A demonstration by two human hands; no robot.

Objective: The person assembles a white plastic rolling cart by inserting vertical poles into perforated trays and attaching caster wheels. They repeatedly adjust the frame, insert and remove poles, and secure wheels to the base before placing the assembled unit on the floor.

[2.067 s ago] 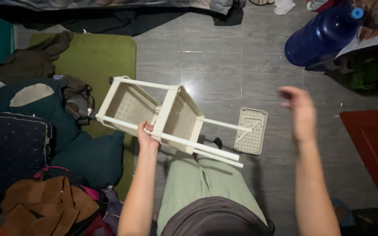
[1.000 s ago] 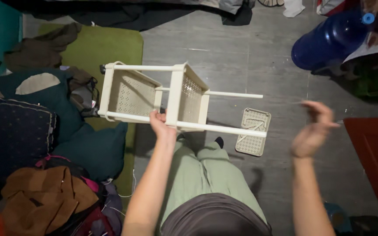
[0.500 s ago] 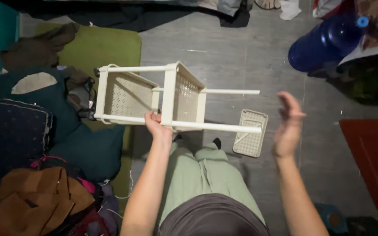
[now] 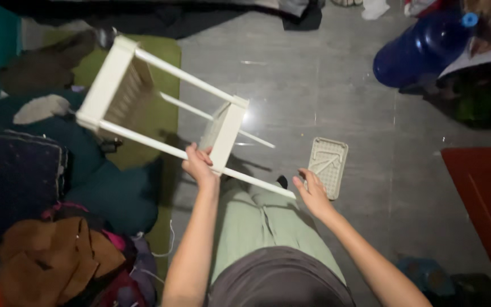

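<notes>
Head view looks straight down on a seated person in green trousers (image 4: 257, 222). Their left hand (image 4: 199, 166) is closed around the lower rail of a white plastic rack (image 4: 160, 108), gripping it beside the nearer basket. The rack is held up off the floor (image 4: 313, 85) and tilted, its far basket up toward the left over a green mat (image 4: 154, 113), its thin rails running down to the right. The right hand (image 4: 312, 192) is loosely open, fingers curled, just at the free end of the lower rail; whether it touches the rail cannot be told. It has hold of nothing.

Just right of that hand a loose white tray (image 4: 328, 166) lies flat on the grey tiled floor, apart from the rack, with a short rod lying in it.

To the left of the person are dark teal cushions (image 4: 109, 193) and a dark blue cushion (image 4: 12, 182), and below these a heap of brown clothes (image 4: 58, 256). At the upper right a large blue water jug (image 4: 421, 48) lies on its side, well apart from the rack. A red surface (image 4: 484, 199) fills the right edge.
</notes>
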